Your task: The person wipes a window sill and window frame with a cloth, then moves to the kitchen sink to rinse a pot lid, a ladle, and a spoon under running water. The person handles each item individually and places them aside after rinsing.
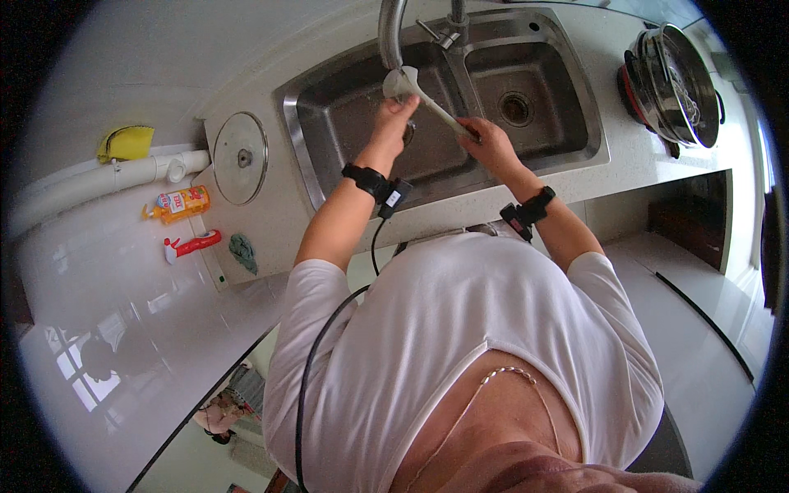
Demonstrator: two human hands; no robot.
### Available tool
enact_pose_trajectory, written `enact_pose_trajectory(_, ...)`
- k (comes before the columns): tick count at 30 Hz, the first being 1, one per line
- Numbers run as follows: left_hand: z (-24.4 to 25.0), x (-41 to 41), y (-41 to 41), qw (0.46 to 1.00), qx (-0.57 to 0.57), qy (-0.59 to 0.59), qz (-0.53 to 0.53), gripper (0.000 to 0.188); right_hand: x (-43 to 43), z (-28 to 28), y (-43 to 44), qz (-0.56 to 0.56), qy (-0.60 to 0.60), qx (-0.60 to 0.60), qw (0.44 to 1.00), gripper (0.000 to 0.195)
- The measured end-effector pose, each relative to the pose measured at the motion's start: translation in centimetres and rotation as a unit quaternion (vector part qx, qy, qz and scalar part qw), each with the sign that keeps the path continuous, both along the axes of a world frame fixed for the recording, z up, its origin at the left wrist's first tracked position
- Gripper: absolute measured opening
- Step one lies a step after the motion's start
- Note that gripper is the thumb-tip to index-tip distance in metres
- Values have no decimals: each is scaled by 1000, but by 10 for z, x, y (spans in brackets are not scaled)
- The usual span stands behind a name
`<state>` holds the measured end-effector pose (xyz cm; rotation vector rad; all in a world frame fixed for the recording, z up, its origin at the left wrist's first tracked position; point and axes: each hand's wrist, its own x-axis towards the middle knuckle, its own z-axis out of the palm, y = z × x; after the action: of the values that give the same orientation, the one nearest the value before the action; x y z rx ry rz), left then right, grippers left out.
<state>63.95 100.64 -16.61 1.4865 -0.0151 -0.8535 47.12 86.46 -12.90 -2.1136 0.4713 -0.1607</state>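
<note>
Over the left basin of a double stainless-steel sink point(542, 161), a pale long-handled kitchen utensil point(439, 112) slants under the metal faucet point(391, 37). My right hand point(490, 145) grips the end of its handle. My left hand point(394, 120) is at its wide, whitish head, thumb and fingers against it; part of the head is blurred, so its exact shape is unclear. A dark round thing, maybe the drain, shows partly behind my left hand. Both wrists wear black straps with small devices.
Left on the counter lie a glass pot lid point(231, 166) and a green cloth point(243, 251). Beyond are an orange pump bottle point(183, 204), a red spray bottle point(196, 244), a yellow cloth point(132, 143) and a white pipe point(138, 175). Stacked steel pots point(662, 92) stand right; a cable hangs from my left wrist.
</note>
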Motion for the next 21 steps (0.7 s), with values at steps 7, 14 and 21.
enact_pose_trajectory(7, 1, -16, -12, 984, -88, 152, -19, 13, 31, -13, 4, 11, -38, 26, 999, 36)
enact_pose_trajectory(14, -19, 22, -5, 960, -160, 181, 144, 10, 13, 1, -1, 19, 22, -2, 1000, 37)
enact_pose_trajectory(21, -9, -3, -12, 960, -140, 229, 79, 15, 12, -2, 0, 4, 14, 17, 1000, 36)
